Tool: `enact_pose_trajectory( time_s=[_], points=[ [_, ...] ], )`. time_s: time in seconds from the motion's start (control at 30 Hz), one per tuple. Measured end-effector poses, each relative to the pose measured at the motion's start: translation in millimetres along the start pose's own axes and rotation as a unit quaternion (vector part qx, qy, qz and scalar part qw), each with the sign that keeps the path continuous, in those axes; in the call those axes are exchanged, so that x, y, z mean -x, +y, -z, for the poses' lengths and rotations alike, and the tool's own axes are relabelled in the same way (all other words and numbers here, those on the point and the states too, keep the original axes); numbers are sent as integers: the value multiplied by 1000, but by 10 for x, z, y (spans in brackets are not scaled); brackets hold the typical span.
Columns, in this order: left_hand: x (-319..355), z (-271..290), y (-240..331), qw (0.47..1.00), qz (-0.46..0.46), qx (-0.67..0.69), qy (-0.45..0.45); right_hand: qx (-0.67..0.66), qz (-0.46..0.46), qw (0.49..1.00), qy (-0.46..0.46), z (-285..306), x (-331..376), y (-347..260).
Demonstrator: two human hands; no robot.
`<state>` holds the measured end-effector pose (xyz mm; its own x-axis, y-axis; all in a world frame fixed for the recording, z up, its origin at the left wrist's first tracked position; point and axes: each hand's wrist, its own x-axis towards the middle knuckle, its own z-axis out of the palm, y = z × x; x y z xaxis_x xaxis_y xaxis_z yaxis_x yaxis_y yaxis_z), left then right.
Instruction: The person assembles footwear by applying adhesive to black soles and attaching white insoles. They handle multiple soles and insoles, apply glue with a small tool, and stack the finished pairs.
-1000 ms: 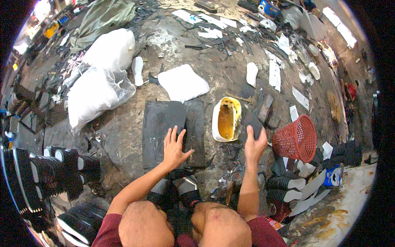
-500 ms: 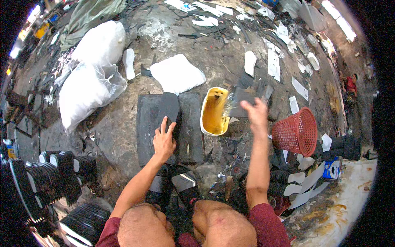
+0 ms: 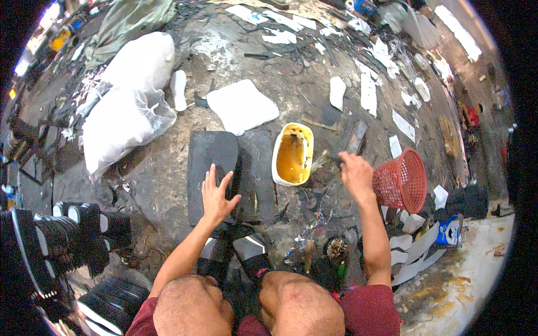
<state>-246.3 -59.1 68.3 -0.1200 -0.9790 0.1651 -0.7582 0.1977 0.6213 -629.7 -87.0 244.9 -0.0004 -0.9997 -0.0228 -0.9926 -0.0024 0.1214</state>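
Observation:
I crouch over a dark rubber sheet (image 3: 255,168) on the ground, with a black shoe sole (image 3: 212,152) lying on it. My left hand (image 3: 217,193) rests flat on the sheet and sole, fingers spread. My right hand (image 3: 355,173) is closed on a brush (image 3: 328,159), whose bristles point toward a yellow-stained white tub (image 3: 292,154) of glue to the right of the sheet.
A red mesh basket (image 3: 400,180) lies on its side right of my right hand. White sacks (image 3: 126,98) and a white foam sheet (image 3: 242,106) lie beyond. Stacked black soles (image 3: 67,235) stand at the left. Scraps litter the floor.
My right hand reached toward the tub, then drew back right and is now holding the brush. My left hand stayed pressed on the sheet and sole.

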Motion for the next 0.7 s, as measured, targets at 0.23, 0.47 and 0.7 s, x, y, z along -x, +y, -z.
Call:
enact_pose_trajectory(
  time_s=[0.23, 0.47, 0.7],
  points=[
    [470, -21, -150, 988, 100, 108, 43, -327, 96, 902, 266, 873, -709, -601],
    [420, -28, -253, 988, 62, 116, 80, -492, 25, 858, 144, -300, -1117, -2251],
    [384, 77, -293, 994, 61, 83, 34, -232, 14, 970, 72, -928, -1330, -2866]
  ],
)
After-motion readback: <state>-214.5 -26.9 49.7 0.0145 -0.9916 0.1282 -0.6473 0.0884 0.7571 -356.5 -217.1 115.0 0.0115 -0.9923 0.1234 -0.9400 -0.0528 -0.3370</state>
